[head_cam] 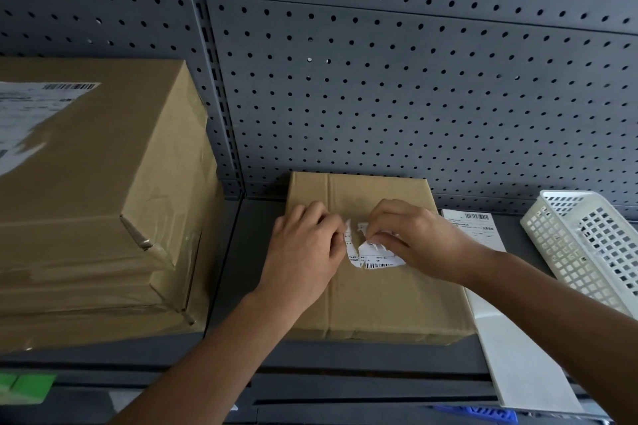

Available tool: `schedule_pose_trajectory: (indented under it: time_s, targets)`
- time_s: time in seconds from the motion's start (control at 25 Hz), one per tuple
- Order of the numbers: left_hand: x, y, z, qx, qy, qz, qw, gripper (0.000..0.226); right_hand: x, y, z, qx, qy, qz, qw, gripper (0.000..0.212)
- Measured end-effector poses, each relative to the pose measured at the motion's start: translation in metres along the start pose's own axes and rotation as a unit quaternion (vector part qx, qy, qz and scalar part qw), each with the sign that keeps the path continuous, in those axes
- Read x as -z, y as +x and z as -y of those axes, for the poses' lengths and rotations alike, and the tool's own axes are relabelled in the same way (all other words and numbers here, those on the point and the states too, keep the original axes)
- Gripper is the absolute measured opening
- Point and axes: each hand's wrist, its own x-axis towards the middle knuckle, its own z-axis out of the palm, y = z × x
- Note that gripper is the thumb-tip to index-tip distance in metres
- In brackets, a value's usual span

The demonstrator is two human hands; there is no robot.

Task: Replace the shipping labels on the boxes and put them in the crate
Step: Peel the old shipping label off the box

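Note:
A flat brown cardboard box (386, 304) lies on the dark shelf in front of me. A torn white shipping label (374, 260) with a barcode is stuck on its top and partly peeled up. My left hand (303, 252) rests on the box and pinches the label's left strip. My right hand (417, 238) pinches the curled-up right piece of the same label. A fresh label sheet (480, 228) lies flat just right of the box. A white plastic crate (587, 245) with a lattice wall stands tilted at the far right.
A stack of bigger brown boxes (96, 200), the top one bearing a torn label, fills the left side. Grey pegboard (414, 79) backs the shelf. A long white backing sheet (518, 355) hangs over the shelf's front edge. Something green (24, 386) shows at the lower left.

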Motion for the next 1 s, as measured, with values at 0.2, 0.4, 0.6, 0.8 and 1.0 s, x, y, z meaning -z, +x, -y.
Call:
schedule_pose_trajectory:
  time_s: [0.2,0.4,0.6,0.8,1.0]
  targets:
    - [0.000,-0.001,0.000,-0.005,-0.005,-0.007,1.000,0.009,0.011,-0.036,0.006,-0.023,0.050,-0.010,0.998,0.018]
    - [0.001,0.000,0.000,-0.005,0.000,-0.001,1.000,0.010,0.027,-0.057,0.015,-0.086,0.090,-0.051,0.991,0.010]
    - [0.002,0.000,0.000,-0.005,0.003,-0.003,1.000,0.012,0.046,-0.051,0.023,-0.207,0.199,-0.131,0.949,0.018]
    - [0.001,0.000,-0.001,-0.007,-0.010,-0.006,1.000,0.010,0.018,-0.021,0.027,-0.234,0.119,-0.083,0.961,0.016]
    - [0.000,-0.001,0.000,-0.008,-0.016,-0.011,1.000,0.008,-0.006,0.005,0.018,-0.235,0.087,-0.124,0.960,0.019]
